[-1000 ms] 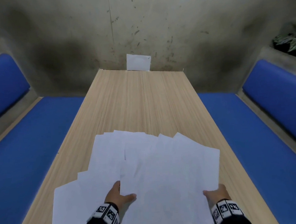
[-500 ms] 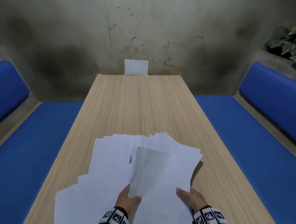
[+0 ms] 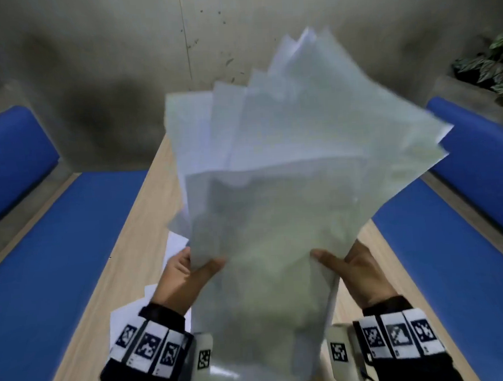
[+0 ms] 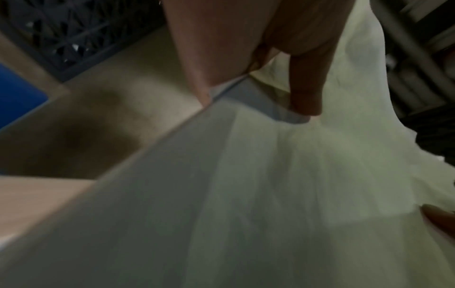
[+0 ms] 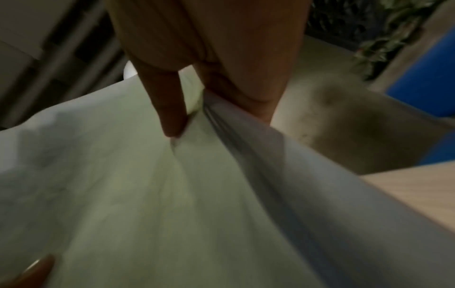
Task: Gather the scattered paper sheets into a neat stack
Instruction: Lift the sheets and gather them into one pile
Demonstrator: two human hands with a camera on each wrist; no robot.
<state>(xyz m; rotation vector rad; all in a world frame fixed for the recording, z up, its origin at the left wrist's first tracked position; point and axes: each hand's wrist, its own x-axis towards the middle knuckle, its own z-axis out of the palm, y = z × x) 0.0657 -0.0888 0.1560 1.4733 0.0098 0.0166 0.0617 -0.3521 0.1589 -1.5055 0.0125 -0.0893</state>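
Observation:
A fanned bundle of white paper sheets (image 3: 295, 164) stands lifted and tilted up off the wooden table (image 3: 130, 256). My left hand (image 3: 187, 273) pinches its left edge, thumb on the near face. My right hand (image 3: 349, 264) pinches the right edge the same way. The left wrist view shows my left hand (image 4: 246, 83) with its thumb pressed on the paper (image 4: 246, 194). In the right wrist view my right hand (image 5: 197, 93) has its thumb pressed into the sheets (image 5: 123, 194), which crease there. A few loose sheets (image 3: 134, 309) still lie flat under my left wrist.
Blue padded benches run along both sides of the table, left bench (image 3: 57, 261) and right bench (image 3: 455, 266). A stained concrete wall (image 3: 105, 81) closes the far end. A potted plant (image 3: 496, 66) sits at the upper right.
The sheets lay spread on the table; both hands slid inward, gathered them, and have now raised the bundle upright off the table. The head view has come closer.

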